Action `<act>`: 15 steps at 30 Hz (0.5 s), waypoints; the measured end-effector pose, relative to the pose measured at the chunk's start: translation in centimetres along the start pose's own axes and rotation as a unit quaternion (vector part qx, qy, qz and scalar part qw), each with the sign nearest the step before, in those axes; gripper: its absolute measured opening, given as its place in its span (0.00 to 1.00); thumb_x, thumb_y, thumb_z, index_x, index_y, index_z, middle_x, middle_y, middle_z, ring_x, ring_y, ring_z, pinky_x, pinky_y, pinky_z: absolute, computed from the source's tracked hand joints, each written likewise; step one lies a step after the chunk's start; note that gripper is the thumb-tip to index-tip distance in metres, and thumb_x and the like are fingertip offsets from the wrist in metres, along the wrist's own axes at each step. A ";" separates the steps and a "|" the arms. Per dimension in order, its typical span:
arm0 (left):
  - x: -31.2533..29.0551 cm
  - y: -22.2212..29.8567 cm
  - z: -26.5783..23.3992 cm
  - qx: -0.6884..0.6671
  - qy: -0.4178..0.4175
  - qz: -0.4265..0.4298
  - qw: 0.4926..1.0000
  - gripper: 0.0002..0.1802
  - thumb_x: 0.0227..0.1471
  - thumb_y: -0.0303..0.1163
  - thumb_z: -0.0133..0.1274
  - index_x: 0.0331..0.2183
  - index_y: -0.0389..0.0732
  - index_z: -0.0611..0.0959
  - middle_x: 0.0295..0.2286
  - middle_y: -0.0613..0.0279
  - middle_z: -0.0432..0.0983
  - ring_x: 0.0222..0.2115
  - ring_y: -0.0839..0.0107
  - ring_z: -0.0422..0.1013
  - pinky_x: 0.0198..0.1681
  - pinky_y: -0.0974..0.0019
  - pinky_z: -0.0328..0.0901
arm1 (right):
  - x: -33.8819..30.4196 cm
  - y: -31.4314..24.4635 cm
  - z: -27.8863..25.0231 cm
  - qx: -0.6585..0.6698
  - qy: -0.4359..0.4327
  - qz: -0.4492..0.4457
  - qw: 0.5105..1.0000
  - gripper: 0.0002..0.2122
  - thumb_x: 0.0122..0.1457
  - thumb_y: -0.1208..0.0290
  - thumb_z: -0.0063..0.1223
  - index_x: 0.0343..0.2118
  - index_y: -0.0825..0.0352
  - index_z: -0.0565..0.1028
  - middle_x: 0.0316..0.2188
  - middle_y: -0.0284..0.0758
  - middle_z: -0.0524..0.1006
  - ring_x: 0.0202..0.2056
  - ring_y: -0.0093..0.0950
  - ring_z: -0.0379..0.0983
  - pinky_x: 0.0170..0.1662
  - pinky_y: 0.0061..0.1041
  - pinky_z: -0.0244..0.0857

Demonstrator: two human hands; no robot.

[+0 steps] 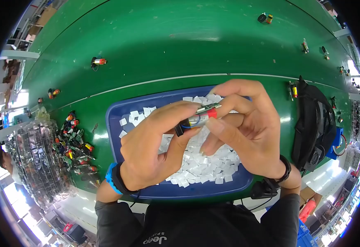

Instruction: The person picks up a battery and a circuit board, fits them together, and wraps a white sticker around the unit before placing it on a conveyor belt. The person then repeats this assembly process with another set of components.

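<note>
1. Held between left hand (147, 144) and right hand (258, 127), above the blue tray (111, 123): small assembly (196, 120), tilted slightly up to the right.
2. Made up of a silver cylinder with red end (211, 113) at right, narrow circuit board (206, 108) along the top, black part (179, 129) at left, blue wire across the cylinder.
3. In the left hand: pinched between thumb below and fingers above, near the black part.
4. In the right hand: pinched at the red end, thumb in front, bent fingers above and behind. Cannot tell exactly where the rear fingertips touch.
5. Hidden: far side of the assembly; part of the board, under left fingertips.
6. Too small to make out: fine details on the board.
7. Beneath: white pieces (206, 166), partly covered by both hands.
8. Well to the left: pile of similar assemblies (75, 142), too tangled to count.
</note>
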State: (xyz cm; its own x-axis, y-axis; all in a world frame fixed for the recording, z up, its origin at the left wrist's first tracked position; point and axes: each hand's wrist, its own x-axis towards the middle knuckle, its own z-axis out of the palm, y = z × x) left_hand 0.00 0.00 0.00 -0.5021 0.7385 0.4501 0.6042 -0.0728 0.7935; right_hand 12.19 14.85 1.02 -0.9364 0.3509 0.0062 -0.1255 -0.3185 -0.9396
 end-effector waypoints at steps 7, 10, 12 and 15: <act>0.5 -0.3 -0.1 -0.025 -0.004 -0.056 0.998 0.20 0.45 0.17 0.64 0.43 0.33 0.80 0.37 0.52 0.82 0.32 0.67 0.79 0.32 0.72 0.75 | 0.9 -0.5 -0.5 0.038 0.014 0.050 0.998 0.15 0.62 0.84 0.51 0.51 0.76 0.68 0.37 0.40 0.78 0.30 0.27 0.80 0.29 0.24 0.79; 0.4 -0.2 -0.1 -0.002 -0.013 -0.026 1.000 0.19 0.45 0.17 0.64 0.43 0.33 0.81 0.36 0.53 0.82 0.31 0.68 0.79 0.31 0.72 0.75 | 0.6 -0.4 -0.6 0.052 0.021 0.073 0.996 0.14 0.62 0.83 0.51 0.50 0.76 0.69 0.37 0.40 0.78 0.30 0.25 0.79 0.29 0.23 0.79; 0.4 -0.2 -0.1 0.010 -0.017 -0.008 1.000 0.19 0.45 0.16 0.64 0.43 0.33 0.81 0.36 0.53 0.82 0.31 0.69 0.79 0.31 0.72 0.75 | 0.5 -0.3 -0.5 0.058 0.025 0.081 0.995 0.13 0.62 0.83 0.51 0.50 0.76 0.69 0.37 0.39 0.78 0.30 0.25 0.79 0.29 0.23 0.79; 0.4 -0.1 -0.1 -0.007 -0.010 0.006 1.000 0.19 0.49 0.17 0.62 0.44 0.32 0.79 0.37 0.52 0.81 0.31 0.69 0.78 0.32 0.70 0.75 | 0.2 0.1 0.2 0.078 0.045 0.054 0.994 0.12 0.60 0.82 0.54 0.47 0.75 0.72 0.36 0.38 0.79 0.30 0.24 0.79 0.29 0.22 0.79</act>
State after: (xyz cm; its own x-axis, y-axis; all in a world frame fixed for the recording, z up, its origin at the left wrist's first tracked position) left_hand -0.38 0.23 0.16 -0.4822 0.7513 0.4506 0.6010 -0.0906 0.7941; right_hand 11.90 14.77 1.01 -0.9152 0.3817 -0.1295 -0.0812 -0.4893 -0.8683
